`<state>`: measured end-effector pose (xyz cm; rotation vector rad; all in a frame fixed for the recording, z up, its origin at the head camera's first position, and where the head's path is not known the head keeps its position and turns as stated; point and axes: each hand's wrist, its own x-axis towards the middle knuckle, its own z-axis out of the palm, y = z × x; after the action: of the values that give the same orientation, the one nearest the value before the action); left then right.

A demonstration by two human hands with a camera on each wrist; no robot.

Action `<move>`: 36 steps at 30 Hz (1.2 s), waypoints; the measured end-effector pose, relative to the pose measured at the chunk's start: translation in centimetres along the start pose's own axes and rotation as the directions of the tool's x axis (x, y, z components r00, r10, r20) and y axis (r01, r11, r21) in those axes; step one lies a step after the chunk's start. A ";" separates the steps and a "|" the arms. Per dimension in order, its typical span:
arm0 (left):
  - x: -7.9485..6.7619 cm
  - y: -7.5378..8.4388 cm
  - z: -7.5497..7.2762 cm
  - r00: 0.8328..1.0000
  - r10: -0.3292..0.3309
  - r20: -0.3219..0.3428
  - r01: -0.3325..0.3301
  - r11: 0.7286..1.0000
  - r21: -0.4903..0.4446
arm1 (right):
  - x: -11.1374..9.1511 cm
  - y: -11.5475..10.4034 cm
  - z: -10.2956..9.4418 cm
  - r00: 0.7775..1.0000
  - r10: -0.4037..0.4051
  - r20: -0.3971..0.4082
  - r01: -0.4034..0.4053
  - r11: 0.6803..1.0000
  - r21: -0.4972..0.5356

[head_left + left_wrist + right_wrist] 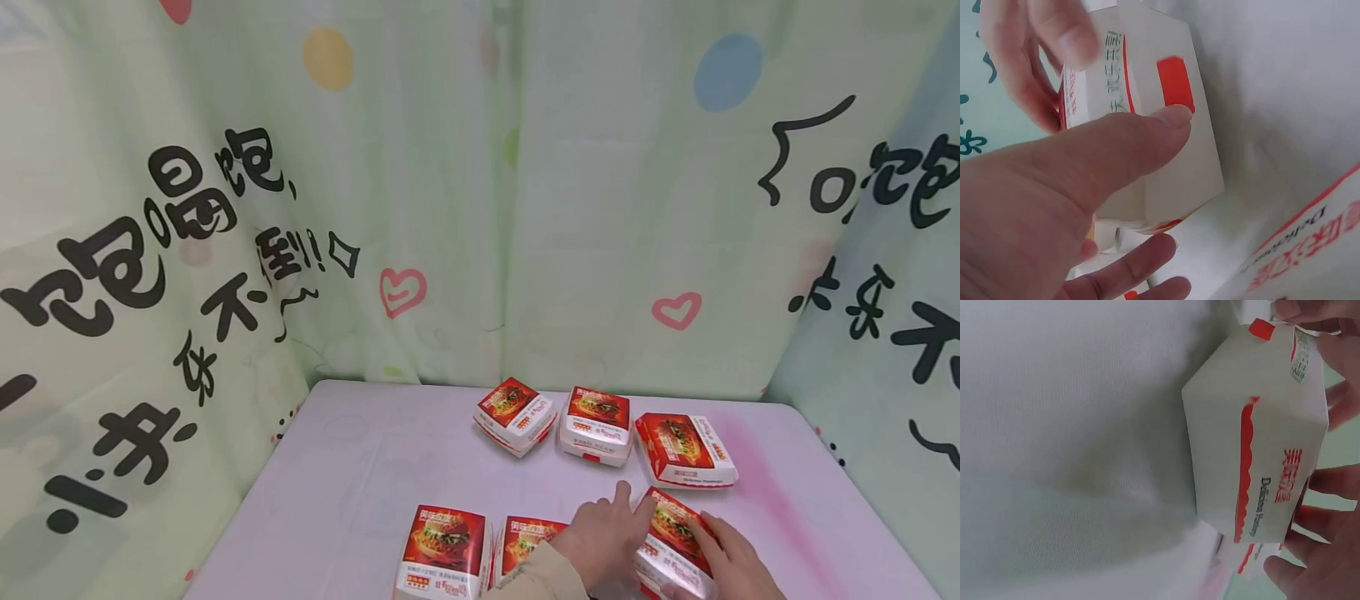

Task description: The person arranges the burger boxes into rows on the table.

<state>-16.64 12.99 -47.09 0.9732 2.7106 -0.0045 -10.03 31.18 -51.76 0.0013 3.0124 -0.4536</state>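
Observation:
A red-and-white burger box lies between both hands at the front right of the table. My left hand holds its left side; in the left wrist view the thumb stretches across the white front beside a red tab. My right hand grips the right side, with fingers spread along the upper edge in the right wrist view. Left of them, a second burger box is partly hidden behind my left hand and sleeve. Another burger box stands beside that one.
Along the back stand three more burger boxes: a turned left one, a middle one and a right one. They rest on a pale table with a pink streak at right. A printed curtain closes off the back and sides.

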 end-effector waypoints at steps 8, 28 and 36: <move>0.4 0.2 -0.2 0.999 0.035 0.016 -0.034 0.999 -0.023 | 0.4 0.2 1.2 0.998 0.054 0.035 -0.054 0.998 -0.013; 0.1 0.1 -0.4 0.996 0.091 -0.019 -0.089 0.993 0.072 | -0.2 -0.4 -0.2 0.995 -0.092 -0.029 0.093 0.996 0.014; 0.0 -0.2 -0.5 0.993 0.110 -0.031 -0.106 0.987 0.122 | -0.1 -0.6 0.2 0.992 -0.121 -0.022 0.121 0.992 0.022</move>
<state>-16.86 12.86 -46.58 1.1647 2.7141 -0.1322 -9.95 30.57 -51.74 -0.1773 3.0391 -0.5024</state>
